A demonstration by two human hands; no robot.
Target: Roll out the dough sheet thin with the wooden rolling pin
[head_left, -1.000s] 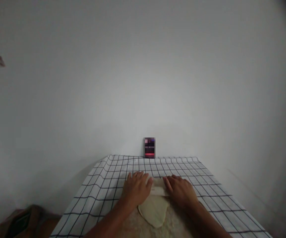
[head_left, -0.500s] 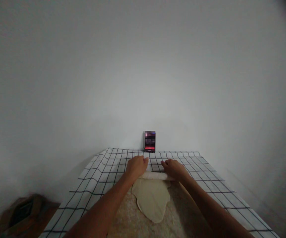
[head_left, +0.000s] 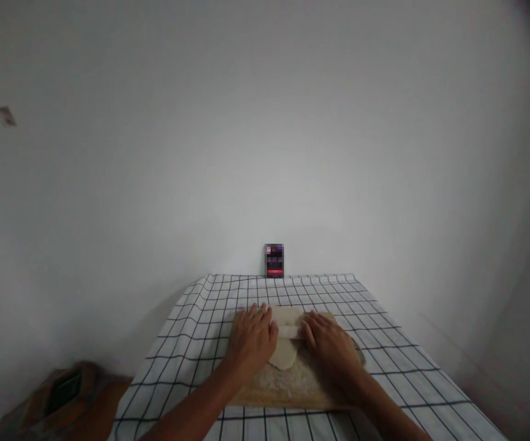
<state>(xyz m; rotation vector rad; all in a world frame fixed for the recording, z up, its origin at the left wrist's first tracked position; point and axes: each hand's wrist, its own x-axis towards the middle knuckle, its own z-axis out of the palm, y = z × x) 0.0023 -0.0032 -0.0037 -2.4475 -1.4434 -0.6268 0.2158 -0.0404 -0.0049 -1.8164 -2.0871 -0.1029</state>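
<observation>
A pale rolling pin [head_left: 288, 332] lies crosswise on a sheet of dough [head_left: 283, 355], which shows both in front of it and beyond it. Over the pin's left end rests my left hand [head_left: 253, 335], open, its fingers stretched forward and its thumb beside the bare middle of the pin. My right hand [head_left: 331, 343] lies on the right end in the same way, open, with fingers extended. The ends of the pin are hidden under the hands. Beneath the dough is a floured wooden board [head_left: 283, 389].
A white tablecloth with black grid lines [head_left: 191, 361] covers the table. Against the wall at the back leans a phone [head_left: 274, 261] with a blurred screen. A brown box-like object [head_left: 62, 395] stands low at the left, and a small patch [head_left: 5, 116] marks the wall.
Both hands and the rolling pin have come back toward me over the dough. The fingers, curled before, are now stretched out. My view has shifted, and the board's front edge shows.
</observation>
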